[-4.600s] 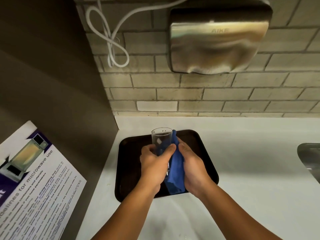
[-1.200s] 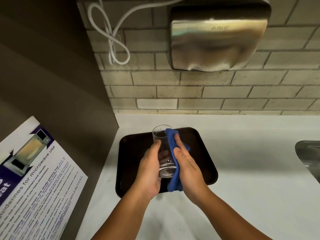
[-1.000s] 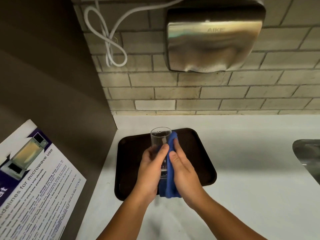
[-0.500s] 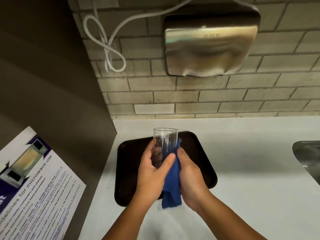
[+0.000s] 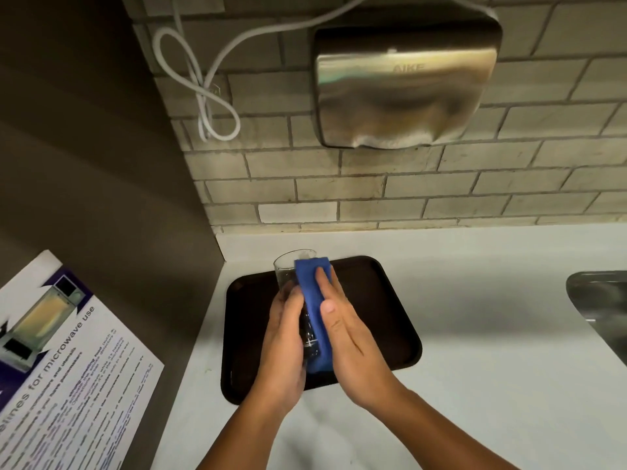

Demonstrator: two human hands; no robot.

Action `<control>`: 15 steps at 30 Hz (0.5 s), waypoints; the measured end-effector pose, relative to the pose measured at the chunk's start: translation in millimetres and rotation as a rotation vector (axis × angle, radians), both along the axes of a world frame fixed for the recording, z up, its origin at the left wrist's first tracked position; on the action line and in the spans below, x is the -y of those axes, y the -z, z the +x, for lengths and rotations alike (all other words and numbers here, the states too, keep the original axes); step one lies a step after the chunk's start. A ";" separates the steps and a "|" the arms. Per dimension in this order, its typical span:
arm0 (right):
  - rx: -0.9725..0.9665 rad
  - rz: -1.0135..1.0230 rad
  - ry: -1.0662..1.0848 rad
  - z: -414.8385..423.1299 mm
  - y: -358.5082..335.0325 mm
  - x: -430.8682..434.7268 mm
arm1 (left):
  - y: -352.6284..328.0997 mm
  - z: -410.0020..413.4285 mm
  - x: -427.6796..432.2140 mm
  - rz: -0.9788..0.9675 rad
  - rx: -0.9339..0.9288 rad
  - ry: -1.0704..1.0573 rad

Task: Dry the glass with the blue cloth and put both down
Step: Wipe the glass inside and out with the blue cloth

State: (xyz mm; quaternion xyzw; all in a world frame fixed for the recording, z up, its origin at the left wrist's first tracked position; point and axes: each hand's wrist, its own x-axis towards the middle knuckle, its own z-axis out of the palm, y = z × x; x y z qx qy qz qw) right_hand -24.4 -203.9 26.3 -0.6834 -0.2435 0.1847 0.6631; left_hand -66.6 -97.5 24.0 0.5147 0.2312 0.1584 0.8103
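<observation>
A clear drinking glass is held above a dark tray, tilted with its rim away from me. My left hand wraps its lower left side. A folded blue cloth lies along the glass's right side, reaching up to the rim. My right hand presses the cloth flat against the glass, fingers stretched along it. The base of the glass is hidden between my hands.
The tray lies on a white counter in a corner against a brick wall. A steel hand dryer hangs above, with a looped white cable. A sink edge is at the right. A microwave notice is at the left.
The cloth has slid up the glass from near the base to the rim, and my right hand's fingers have stretched out along it. The glass has tilted further away.
</observation>
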 end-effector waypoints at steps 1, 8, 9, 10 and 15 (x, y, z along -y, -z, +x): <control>0.006 0.012 0.006 5.0 -1.0 1.2 | -1.2 0.1 0.0 -0.013 0.008 0.010; 0.222 -0.146 -0.084 6.3 -4.2 -0.2 | 2.2 -0.7 -3.8 -0.103 -0.014 0.114; 0.260 -0.160 -0.088 8.5 -3.1 1.4 | 2.9 -1.0 -4.2 -0.104 -0.018 0.114; 0.272 -0.151 -0.082 12.1 -2.3 2.8 | 4.3 -0.6 -4.8 -0.095 -0.020 0.106; -0.115 -0.009 0.022 23.6 -6.9 -2.7 | 1.7 8.0 -8.6 -0.039 -0.048 0.017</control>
